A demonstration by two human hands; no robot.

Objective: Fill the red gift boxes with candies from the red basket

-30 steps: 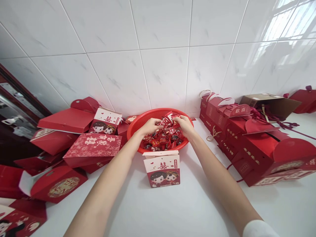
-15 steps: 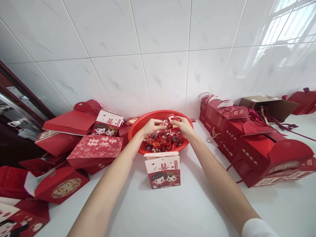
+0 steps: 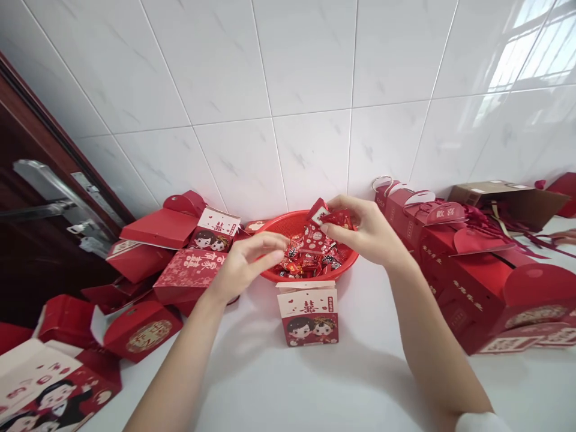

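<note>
My right hand (image 3: 369,231) grips several red-wrapped candies (image 3: 314,239) between thumb and fingers, over the right side of the basket. One of them shows a white label. My left hand (image 3: 245,264) hovers at the basket's left rim, its thumb and fingers apart and nothing between them. Below both hands is the red plastic basket (image 3: 288,223), with many wrapped candies (image 3: 299,264) in it. In front of it a small red and cream gift box (image 3: 310,318) stands upright with its top flaps up, printed with two cartoon figures.
Red gift boxes (image 3: 191,273) crowd the left side near a dark door (image 3: 27,240). More red boxes (image 3: 468,288) with cords line the right, before an open brown carton (image 3: 499,201). A tiled wall (image 3: 310,144) rises behind. Part of another person's hand (image 3: 564,237) shows at the right edge.
My hands have moved apart: the right lifted candies up and to the right, the left drew back to the left. The camera view has shifted slightly left.
</note>
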